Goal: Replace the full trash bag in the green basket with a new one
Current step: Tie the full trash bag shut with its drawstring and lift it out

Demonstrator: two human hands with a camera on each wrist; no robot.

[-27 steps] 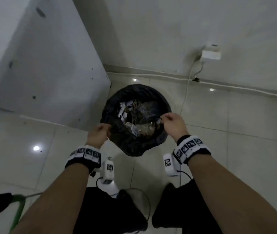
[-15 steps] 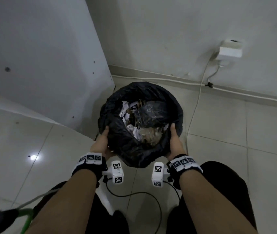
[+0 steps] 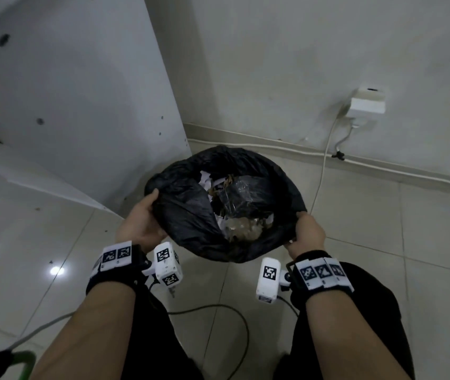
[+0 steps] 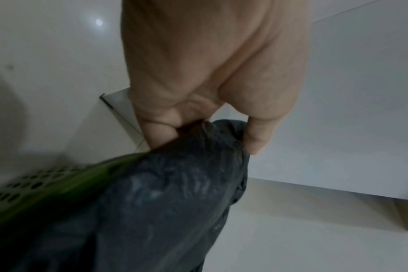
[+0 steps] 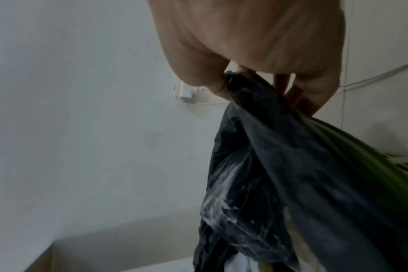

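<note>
Two hands hold the black trash bag (image 3: 191, 215) at opposite sides of its open mouth, and we see it standing on the tiled floor (image 3: 382, 270) in the corner where a white cabinet panel (image 3: 81, 91) meets the wall (image 3: 273, 64). Our left hand (image 3: 140, 220) grips the bag's left edge; in the left wrist view the fingers (image 4: 161, 128) and thumb are curled around a bunched fold of the black plastic (image 4: 175, 202). Our right hand (image 3: 307, 233) grips the right edge, and the right wrist view shows the thumb and fingers (image 5: 310, 99) pinching a gathered piece of the bag (image 5: 280, 165). The green basket (image 4: 47, 185), with its perforated wall, shows just beneath the plastic in both wrist views (image 5: 370, 147); from the head view the bag covers it entirely. Inside the bag lie crumpled white paper (image 3: 204, 178) and clear plastic wrapping (image 3: 239, 193). A white adapter (image 3: 367, 101) sits on the wall, its cable (image 3: 324, 165) running down to the floor.
</note>
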